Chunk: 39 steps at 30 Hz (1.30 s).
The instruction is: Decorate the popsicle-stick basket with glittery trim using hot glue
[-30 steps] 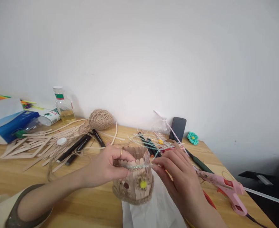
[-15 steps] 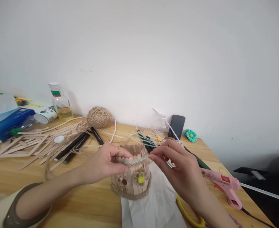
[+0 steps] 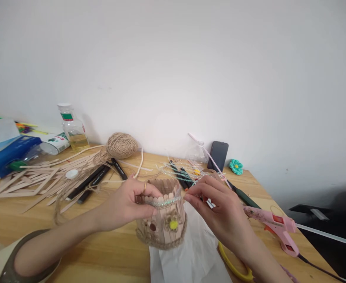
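A round holder [image 3: 164,220] made of upright craft sticks is tilted between my hands, with twine around its base and small flower decorations on its side. My left hand [image 3: 128,204] grips its rim, thumb outside and fingers inside. Along the top runs a glittery pipe cleaner [image 3: 166,203] in pale silver-green. My right hand [image 3: 217,204] pinches the right end of that pipe cleaner between thumb and forefinger, just beside the rim; the fingertips partly hide the end.
White paper [image 3: 187,255] lies below the holder. A pink glue gun [image 3: 275,224] and yellow-handled scissors [image 3: 234,267] are at right. Loose craft sticks [image 3: 34,181], black markers [image 3: 90,182], a twine ball [image 3: 122,144] and a glass bottle [image 3: 74,129] spread left. A phone [image 3: 218,155] leans against the wall.
The view has shifted slightly. My right fingertips remain by the rim, and the pipe cleaner now lies a little straighter along it. My left grip is unchanged.
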Each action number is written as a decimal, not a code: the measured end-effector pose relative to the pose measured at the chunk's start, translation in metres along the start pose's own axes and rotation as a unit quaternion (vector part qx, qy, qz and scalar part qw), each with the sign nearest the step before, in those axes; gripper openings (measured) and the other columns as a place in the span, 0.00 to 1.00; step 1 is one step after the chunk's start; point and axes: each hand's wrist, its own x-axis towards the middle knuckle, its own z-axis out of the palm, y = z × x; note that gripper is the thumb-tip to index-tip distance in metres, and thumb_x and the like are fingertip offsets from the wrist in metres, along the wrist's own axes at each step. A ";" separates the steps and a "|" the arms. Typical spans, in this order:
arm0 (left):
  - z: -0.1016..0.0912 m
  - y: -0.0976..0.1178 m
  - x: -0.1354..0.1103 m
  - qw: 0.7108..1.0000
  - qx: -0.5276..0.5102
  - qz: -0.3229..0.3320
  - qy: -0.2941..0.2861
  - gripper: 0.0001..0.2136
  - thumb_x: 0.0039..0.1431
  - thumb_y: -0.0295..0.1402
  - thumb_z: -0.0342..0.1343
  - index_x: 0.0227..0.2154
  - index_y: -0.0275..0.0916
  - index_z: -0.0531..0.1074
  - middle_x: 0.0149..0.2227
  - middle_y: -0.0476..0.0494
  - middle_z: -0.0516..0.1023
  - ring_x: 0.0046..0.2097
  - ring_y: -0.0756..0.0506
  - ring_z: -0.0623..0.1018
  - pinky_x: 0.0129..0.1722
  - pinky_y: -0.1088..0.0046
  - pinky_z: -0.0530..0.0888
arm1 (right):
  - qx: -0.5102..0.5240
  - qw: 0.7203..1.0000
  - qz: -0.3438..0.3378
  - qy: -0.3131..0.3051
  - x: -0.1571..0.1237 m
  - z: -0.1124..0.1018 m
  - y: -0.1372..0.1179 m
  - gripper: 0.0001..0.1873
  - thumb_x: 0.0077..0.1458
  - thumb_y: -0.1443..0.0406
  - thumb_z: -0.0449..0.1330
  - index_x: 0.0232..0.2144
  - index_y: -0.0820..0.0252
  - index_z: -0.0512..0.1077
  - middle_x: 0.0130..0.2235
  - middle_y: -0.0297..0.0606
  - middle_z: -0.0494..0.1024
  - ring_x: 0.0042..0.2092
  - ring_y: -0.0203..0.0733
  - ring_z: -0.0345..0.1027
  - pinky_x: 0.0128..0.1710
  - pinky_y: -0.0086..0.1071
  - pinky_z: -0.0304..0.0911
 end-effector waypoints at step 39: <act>-0.014 -0.003 0.000 0.983 0.051 0.124 -0.125 0.08 0.49 0.33 0.59 0.34 0.40 0.76 0.49 0.42 0.75 0.49 0.40 0.73 0.49 0.65 0.67 | 0.234 0.928 0.218 -0.191 0.016 0.001 -0.007 0.09 0.48 0.61 0.66 0.26 0.61 0.73 0.25 0.29 0.68 0.27 0.31 0.56 0.28 0.27 0.51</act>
